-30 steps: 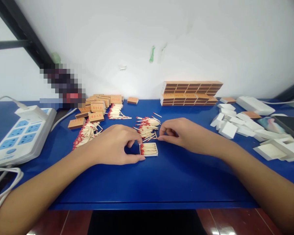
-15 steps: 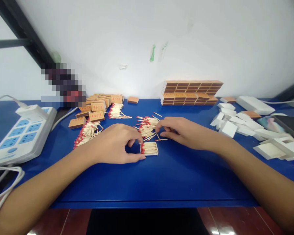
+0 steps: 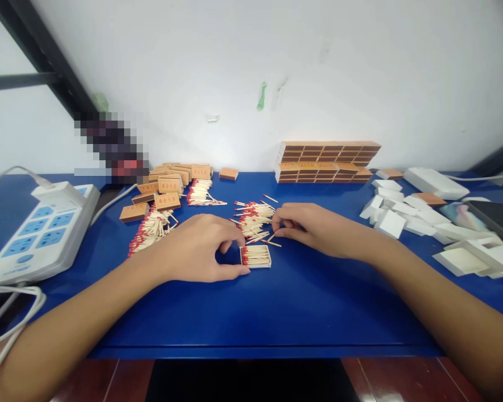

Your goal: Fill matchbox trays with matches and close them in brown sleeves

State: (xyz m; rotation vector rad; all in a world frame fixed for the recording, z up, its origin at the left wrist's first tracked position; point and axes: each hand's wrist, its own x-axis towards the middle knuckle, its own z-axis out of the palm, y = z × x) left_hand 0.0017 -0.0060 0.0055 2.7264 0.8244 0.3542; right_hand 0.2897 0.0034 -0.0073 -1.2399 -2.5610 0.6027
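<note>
A small white matchbox tray (image 3: 256,257), filled with red-tipped matches, lies flat on the blue table. The thumb and fingers of my left hand (image 3: 205,245) are curled around its left end, gripping it. Just behind the tray is a loose pile of matches (image 3: 255,216). At the pile's right edge, my right hand (image 3: 302,222) has its thumb and forefinger pinched together on a match (image 3: 271,237). Another loose match (image 3: 275,244) lies under those fingertips, close to the tray's upper right corner.
Left stand printed matchboxes (image 3: 167,184) by two further match heaps, one heap (image 3: 151,231) partly behind my left forearm. Stacked matchboxes (image 3: 327,162) line the wall. White empty trays (image 3: 392,222) and a dark phone (image 3: 497,215) lie right; a power strip (image 3: 46,234) sits far left.
My right thumb and forefinger have closed together on a match at the pile's edge. My left hand keeps its place on the tray. The whole view has shifted slightly.
</note>
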